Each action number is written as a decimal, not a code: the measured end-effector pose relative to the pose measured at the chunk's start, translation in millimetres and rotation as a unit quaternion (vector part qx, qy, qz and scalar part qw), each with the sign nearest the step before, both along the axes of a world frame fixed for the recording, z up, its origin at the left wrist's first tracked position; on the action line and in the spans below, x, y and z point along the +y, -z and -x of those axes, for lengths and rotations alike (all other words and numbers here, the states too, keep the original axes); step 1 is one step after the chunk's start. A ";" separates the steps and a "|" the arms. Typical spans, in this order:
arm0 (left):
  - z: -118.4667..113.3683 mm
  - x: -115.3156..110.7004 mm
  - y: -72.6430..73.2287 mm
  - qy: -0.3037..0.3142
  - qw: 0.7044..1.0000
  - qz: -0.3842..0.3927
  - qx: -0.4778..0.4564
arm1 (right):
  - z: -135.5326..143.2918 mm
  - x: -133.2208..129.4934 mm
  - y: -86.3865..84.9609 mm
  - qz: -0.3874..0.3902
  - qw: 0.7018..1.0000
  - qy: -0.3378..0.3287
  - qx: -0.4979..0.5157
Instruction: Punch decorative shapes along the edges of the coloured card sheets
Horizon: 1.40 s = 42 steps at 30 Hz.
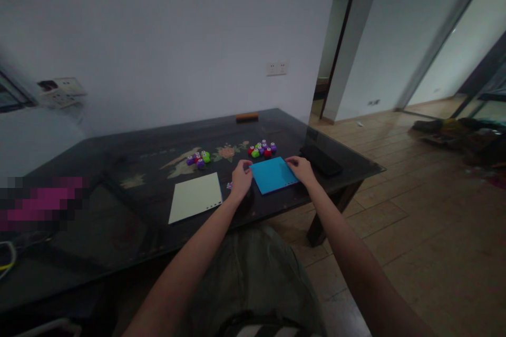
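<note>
A bright blue sheet of paper [272, 175] with punched holes along its near edge lies at the table's front, between my two hands. My left hand [241, 179] has its fingers curled and pinches the sheet's left edge. At the right edge, my right hand [301, 169] closes its thumb and fingers on the sheet. To the left is a cream sheet of paper [195, 197], also punched. A small patterned item [229, 186] peeks out beside my left hand, mostly hidden. Behind the blue sheet sits a cluster of small eyeball-topped toys [261, 149] in red, green and purple.
A second cluster of similar toys [198, 159] stands behind the cream sheet. Right of my right hand lies a black flat object [321, 161]. A brown bar-shaped object [247, 117] rests near the wall. The dark table [130, 221] has a floral design.
</note>
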<state>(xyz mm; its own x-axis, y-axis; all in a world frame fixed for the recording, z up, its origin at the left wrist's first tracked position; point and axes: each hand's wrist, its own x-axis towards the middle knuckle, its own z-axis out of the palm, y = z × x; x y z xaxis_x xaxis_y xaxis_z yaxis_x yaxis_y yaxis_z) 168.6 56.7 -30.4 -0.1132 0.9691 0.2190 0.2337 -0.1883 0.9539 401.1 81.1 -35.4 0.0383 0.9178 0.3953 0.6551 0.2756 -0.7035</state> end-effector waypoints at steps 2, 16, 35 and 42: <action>1.9 -0.5 -3.5 -0.001 1.000 0.016 -0.006 | 0.5 0.6 0.2 0.001 1.000 -0.011 -0.001; 12.8 -2.9 -20.3 0.007 0.996 0.072 -0.042 | 2.5 1.0 0.0 -0.004 0.999 -0.046 -0.029; 50.7 2.4 -47.6 0.024 0.989 -0.099 0.105 | 2.0 0.0 0.4 -0.036 0.999 0.007 0.040; 182.6 -11.8 -47.6 -0.059 0.935 -0.124 0.326 | 4.6 -7.1 -10.9 -0.065 0.997 0.027 0.042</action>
<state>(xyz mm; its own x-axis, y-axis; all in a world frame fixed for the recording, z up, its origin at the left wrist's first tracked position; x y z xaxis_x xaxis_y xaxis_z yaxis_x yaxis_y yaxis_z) -14.0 44.9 17.2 0.0208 0.8683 0.4956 0.7840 -0.3217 0.5308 396.5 74.0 -24.6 0.1251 0.8548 0.5037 0.6116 0.3333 -0.7175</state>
